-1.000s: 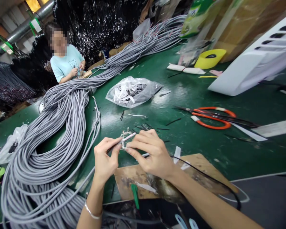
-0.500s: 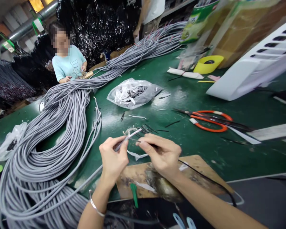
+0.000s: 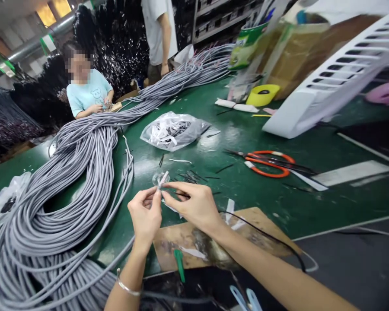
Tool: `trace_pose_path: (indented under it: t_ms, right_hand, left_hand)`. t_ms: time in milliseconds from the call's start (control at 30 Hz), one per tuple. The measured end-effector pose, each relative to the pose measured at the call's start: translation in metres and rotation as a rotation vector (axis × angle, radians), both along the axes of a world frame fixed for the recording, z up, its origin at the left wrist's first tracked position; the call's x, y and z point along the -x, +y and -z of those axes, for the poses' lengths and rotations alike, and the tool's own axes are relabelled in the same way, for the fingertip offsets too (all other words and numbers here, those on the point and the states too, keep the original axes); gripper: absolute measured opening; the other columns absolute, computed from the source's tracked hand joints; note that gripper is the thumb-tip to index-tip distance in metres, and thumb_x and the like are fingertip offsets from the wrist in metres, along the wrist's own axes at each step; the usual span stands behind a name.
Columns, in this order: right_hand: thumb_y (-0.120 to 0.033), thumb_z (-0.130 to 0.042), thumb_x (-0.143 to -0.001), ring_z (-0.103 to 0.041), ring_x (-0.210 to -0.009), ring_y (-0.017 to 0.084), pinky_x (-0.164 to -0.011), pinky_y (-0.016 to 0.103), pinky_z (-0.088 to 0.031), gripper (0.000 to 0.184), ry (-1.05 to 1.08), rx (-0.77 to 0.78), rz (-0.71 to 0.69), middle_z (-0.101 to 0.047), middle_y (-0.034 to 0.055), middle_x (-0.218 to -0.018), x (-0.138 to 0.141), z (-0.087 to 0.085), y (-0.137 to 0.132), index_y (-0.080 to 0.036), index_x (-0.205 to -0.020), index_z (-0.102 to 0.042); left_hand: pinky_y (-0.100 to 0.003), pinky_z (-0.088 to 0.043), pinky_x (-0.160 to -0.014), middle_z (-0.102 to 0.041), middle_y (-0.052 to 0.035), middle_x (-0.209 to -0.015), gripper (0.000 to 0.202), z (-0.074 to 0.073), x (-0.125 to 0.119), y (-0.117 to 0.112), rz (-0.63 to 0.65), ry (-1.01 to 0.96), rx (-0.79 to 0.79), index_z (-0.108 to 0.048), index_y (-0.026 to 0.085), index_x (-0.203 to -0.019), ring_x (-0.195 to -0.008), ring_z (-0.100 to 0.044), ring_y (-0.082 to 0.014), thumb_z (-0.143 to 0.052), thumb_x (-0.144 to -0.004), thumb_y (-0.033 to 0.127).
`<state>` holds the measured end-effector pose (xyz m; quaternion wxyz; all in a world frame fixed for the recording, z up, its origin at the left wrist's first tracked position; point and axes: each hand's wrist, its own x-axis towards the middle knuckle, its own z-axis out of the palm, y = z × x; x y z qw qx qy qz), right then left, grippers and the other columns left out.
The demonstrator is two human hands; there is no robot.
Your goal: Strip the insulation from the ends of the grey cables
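Observation:
My left hand is closed, pinching a grey cable near its pale end, which sticks up above the fingertips. The fingers of my right hand close on the same cable just below that end, against the left fingertips. Whether a small piece sits between the right fingers is hidden. From under my left wrist the cable runs back to a large looped bundle of grey cables on the left. Several short black pieces lie on the table just beyond my hands.
A clear bag of scraps lies ahead on the green table. Orange-handled scissors lie to the right, near a white slotted tray. A stained board and green tool are below my hands. Two people are across the table.
My right hand has come left to meet the cable end at my left fingertips; they were apart before. The view has shifted, and a standing person shows more at the back.

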<state>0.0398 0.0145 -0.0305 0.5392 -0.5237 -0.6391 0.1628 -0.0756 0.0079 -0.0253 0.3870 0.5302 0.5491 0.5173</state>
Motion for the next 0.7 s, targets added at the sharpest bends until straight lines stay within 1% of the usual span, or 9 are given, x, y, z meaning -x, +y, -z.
trace_pose_path:
  t_ms: [100,200,267,400,467,533,567,633,700]
  right_hand:
    - [-0.027,-0.055,-0.069,-0.033,-0.037,0.007,-0.039,0.020,-0.030,0.021,0.045,0.056,-0.012,-0.044,-0.0043,-0.041,-0.001,0.001,0.000,-0.014,-0.074,-0.071]
    - [-0.028,-0.053,-0.069,-0.029,-0.037,0.006,-0.038,0.020,-0.026,0.024,0.098,0.100,-0.035,-0.035,-0.0054,-0.039,-0.002,0.001,0.000,-0.012,-0.070,-0.071]
    - [-0.028,-0.053,-0.068,-0.027,-0.036,0.006,-0.038,0.020,-0.025,0.024,0.124,0.124,-0.036,-0.031,-0.0059,-0.038,-0.002,0.000,0.001,-0.012,-0.068,-0.071]
    - [-0.026,-0.052,-0.065,-0.027,-0.037,0.005,-0.038,0.020,-0.023,0.023,0.166,0.153,-0.030,-0.032,-0.0058,-0.038,-0.002,-0.002,0.001,-0.011,-0.063,-0.069]
    - [-0.027,-0.052,-0.064,-0.027,-0.038,0.005,-0.038,0.020,-0.023,0.023,0.201,0.181,-0.046,-0.033,-0.0055,-0.038,-0.003,-0.003,0.000,-0.011,-0.061,-0.068]
    - [-0.030,-0.052,-0.064,-0.027,-0.038,0.006,-0.038,0.020,-0.022,0.025,0.248,0.220,-0.073,-0.034,-0.0051,-0.039,-0.003,-0.004,0.001,-0.011,-0.061,-0.068]
    - [-0.031,-0.052,-0.064,-0.028,-0.039,0.006,-0.038,0.021,-0.022,0.026,0.276,0.239,-0.087,-0.035,-0.0048,-0.039,-0.003,-0.004,0.001,-0.011,-0.061,-0.067]
    - [-0.033,-0.053,-0.064,-0.029,-0.041,0.006,-0.039,0.021,-0.023,0.027,0.339,0.279,-0.123,-0.038,-0.0041,-0.041,-0.003,-0.002,0.003,-0.011,-0.062,-0.067]
    - [-0.034,-0.055,-0.062,-0.032,-0.043,0.007,-0.041,0.022,-0.025,0.026,0.419,0.326,-0.163,-0.042,-0.0032,-0.043,-0.004,0.000,0.007,-0.011,-0.061,-0.066]
  left_hand:
    - [-0.019,-0.046,-0.047,-0.061,-0.0033,-0.064,0.020,0.003,0.000,-0.001,0.017,0.035,-0.039,-0.070,0.012,-0.083,-0.051,-0.057,-0.0105,-0.062,-0.072,0.027]
    - [-0.021,-0.049,-0.052,-0.060,-0.0031,-0.067,0.020,0.007,-0.001,-0.001,0.026,0.063,-0.077,-0.071,0.014,-0.085,-0.056,-0.059,-0.0116,-0.062,-0.074,0.027]
    - [-0.023,-0.050,-0.057,-0.060,-0.0040,-0.070,0.020,0.008,-0.001,-0.001,0.039,0.074,-0.093,-0.070,0.014,-0.086,-0.061,-0.060,-0.0131,-0.061,-0.075,0.027]
    - [-0.024,-0.049,-0.063,-0.060,-0.0048,-0.074,0.018,0.008,-0.003,-0.001,0.041,0.099,-0.083,-0.068,0.013,-0.082,-0.067,-0.060,-0.0135,-0.060,-0.075,0.027]
    - [-0.020,-0.043,-0.054,-0.057,-0.0020,-0.066,0.021,0.005,-0.002,0.000,0.078,0.028,-0.002,-0.066,0.012,-0.079,-0.057,-0.053,-0.0096,-0.061,-0.075,0.031]
    - [-0.016,-0.031,-0.042,-0.047,0.0023,-0.055,0.029,-0.001,-0.001,0.001,0.175,-0.127,0.112,-0.062,0.010,-0.071,-0.045,-0.041,-0.0048,-0.062,-0.073,0.039]
    - [-0.016,-0.025,-0.038,-0.043,0.0041,-0.052,0.033,-0.004,0.000,0.002,0.234,-0.217,0.165,-0.060,0.010,-0.067,-0.041,-0.034,-0.0029,-0.063,-0.071,0.043]
    - [-0.016,-0.016,-0.037,-0.039,0.0056,-0.051,0.038,-0.010,0.001,0.002,0.336,-0.374,0.251,-0.056,0.010,-0.063,-0.038,-0.025,-0.0003,-0.068,-0.065,0.046]
    - [-0.016,-0.012,-0.037,-0.040,0.0058,-0.051,0.039,-0.013,0.003,0.002,0.392,-0.473,0.319,-0.057,0.009,-0.064,-0.037,-0.021,0.0011,-0.073,-0.059,0.045]
